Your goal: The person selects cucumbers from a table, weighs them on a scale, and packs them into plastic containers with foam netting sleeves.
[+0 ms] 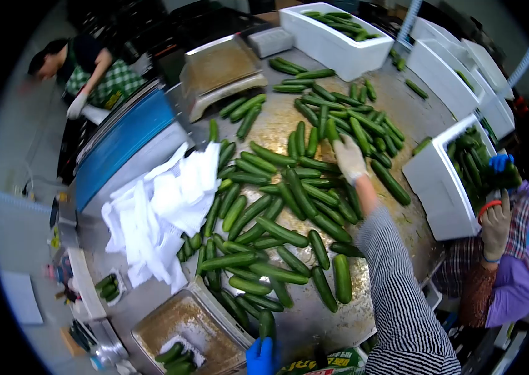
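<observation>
My left hand [260, 357], in a blue glove at the bottom edge, is closed round the lower end of an upright cucumber [267, 325]. Far out over the metal table, my right hand [350, 159] wears a pale glove below a striped sleeve. Its fingers are closed on the near end of another cucumber [332, 129], though the fingertips are partly hidden. Many loose cucumbers [282, 231] lie spread between the two hands. More are heaped just past my right hand.
A scale [189, 328] bearing netted cucumbers stands near my left hand; another scale [224, 65] stands farther back. White netting [164, 212] lies at left. White foam boxes [339, 53] hold cucumbers. A co-worker [514, 250] holds red-handled scissors at right; another person [99, 75] is back left.
</observation>
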